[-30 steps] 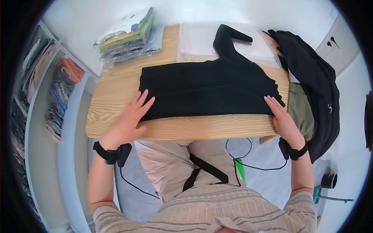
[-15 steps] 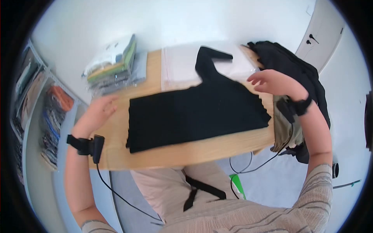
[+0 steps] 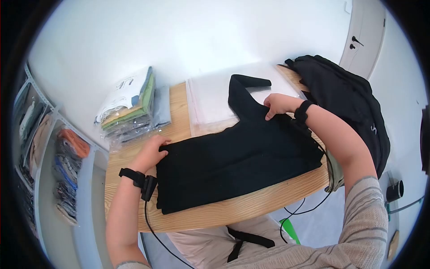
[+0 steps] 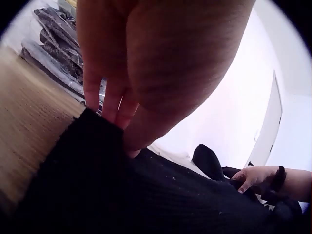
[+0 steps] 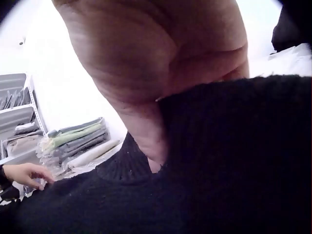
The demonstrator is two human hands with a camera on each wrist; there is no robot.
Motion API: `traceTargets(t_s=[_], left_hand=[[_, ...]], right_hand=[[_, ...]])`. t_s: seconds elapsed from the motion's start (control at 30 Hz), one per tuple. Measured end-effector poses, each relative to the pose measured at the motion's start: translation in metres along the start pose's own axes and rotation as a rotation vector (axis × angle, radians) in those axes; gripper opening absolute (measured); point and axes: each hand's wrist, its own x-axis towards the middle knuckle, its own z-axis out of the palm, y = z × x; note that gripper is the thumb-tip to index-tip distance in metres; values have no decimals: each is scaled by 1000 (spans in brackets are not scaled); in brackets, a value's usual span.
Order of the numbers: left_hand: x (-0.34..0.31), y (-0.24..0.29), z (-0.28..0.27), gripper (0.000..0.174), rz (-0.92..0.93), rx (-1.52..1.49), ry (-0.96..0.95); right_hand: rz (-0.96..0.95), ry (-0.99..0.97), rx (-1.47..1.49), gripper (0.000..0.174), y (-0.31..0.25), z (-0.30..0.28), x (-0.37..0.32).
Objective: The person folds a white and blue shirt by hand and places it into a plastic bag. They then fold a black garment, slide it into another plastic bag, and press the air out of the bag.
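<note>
A black knit sweater (image 3: 237, 157), folded lengthwise, lies across the wooden table (image 3: 134, 179) with one bent sleeve (image 3: 242, 92) pointing away toward the wall. At its far left corner my left hand (image 3: 151, 153) pinches the edge; in the left wrist view the thumb (image 4: 134, 146) is on the near side and the fingers are behind the cloth. My right hand (image 3: 282, 104) grips the sweater near the base of the sleeve. The right wrist view shows that thumb (image 5: 148, 139) pressed into the raised knit, with most of the fingers hidden behind it.
Bagged folded clothes (image 3: 127, 107) are stacked at the back left, and clear plastic bags (image 3: 206, 107) lie under the sleeve. Dark garments (image 3: 345, 103) hang over the table's right end. Shelves (image 3: 67, 179) with packed clothes stand on the left. Cables run from both wrists.
Both hands left the sweater's near side, lifted clear, and came down on its far edge, left at the corner and right at the sleeve base. The head view has tilted up.
</note>
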Motion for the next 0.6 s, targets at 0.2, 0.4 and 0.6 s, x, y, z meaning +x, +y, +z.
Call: traceTargets(t_s=[0.2,0.4,0.6], left_hand=[[-4,11,-1,26,122,56,87],[-42,37,-14,26,187,98,228],[-77,61,-12,28,158,83,80]], right_hand=[[-417,386,59,28,5,12,-28],[-536,624,107,31,10,9,-87],[-471,332,168,27,21,33,-130]])
